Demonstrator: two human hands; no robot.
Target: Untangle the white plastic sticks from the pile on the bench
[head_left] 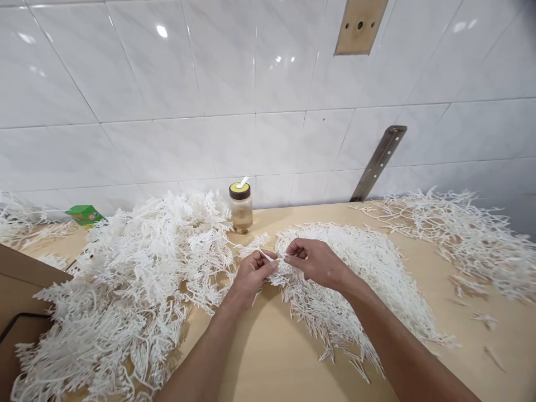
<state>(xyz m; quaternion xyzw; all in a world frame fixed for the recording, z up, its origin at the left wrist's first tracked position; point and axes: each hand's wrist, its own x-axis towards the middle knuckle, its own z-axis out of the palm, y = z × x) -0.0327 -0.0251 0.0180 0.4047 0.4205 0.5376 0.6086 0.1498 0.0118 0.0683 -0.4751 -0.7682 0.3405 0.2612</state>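
Note:
Both my hands meet near the middle of the table, between two white heaps. My left hand [254, 270] pinches a thin white branched strand [266, 255] between thumb and fingers. Close beside it on the right, my right hand [312, 259] has thumb and fingertips pressed together at the other end of the same piece. Under and behind the right hand spreads a dense pile of short white pieces [368, 268]. To the left lies a larger, looser heap of white branched strands [138, 268]. The fine detail of the piece at my fingertips is too small to make out.
A clear jar [242, 215] with a dark-rimmed yellow lid stands behind my hands. Bare white stems [456, 229] lie at the right. A green box [86, 215] sits back left, with a cardboard box [25, 285] nearer. A metal bracket [379, 162] leans against the tiled wall.

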